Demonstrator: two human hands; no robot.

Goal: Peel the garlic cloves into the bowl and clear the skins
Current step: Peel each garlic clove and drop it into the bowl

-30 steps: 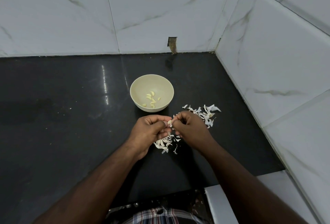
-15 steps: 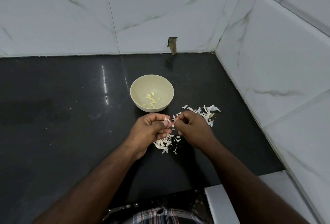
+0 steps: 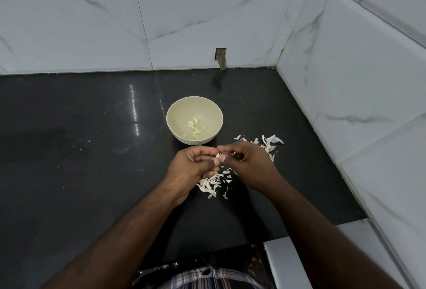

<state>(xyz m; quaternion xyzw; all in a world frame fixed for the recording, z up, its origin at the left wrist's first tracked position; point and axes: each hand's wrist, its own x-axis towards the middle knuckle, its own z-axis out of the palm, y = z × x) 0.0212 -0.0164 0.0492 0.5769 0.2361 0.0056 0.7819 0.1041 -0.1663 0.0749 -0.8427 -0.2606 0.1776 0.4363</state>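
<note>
A cream bowl [image 3: 175, 113] stands on the black counter and holds several peeled garlic cloves [image 3: 194, 128]. Just in front of it, my left hand [image 3: 193, 165] and my right hand [image 3: 249, 164] meet over the counter and both pinch one small garlic clove [image 3: 217, 155] between fingertips and thumbs. Most of the clove is hidden by my fingers. Papery white garlic skins [image 3: 213, 182] lie scattered under and between my hands. More skins and a stem piece [image 3: 268, 144] lie behind my right hand.
The black counter [image 3: 80, 150] ends at white marble-tiled walls [image 3: 345, 81] behind and on the right, with a small notch [image 3: 221, 57] in the back wall. A white ledge [image 3: 285, 263] sits at the lower right, beside the counter's front edge.
Both hands stay in place by the bowl; the fingertips have shifted slightly around the clove.
</note>
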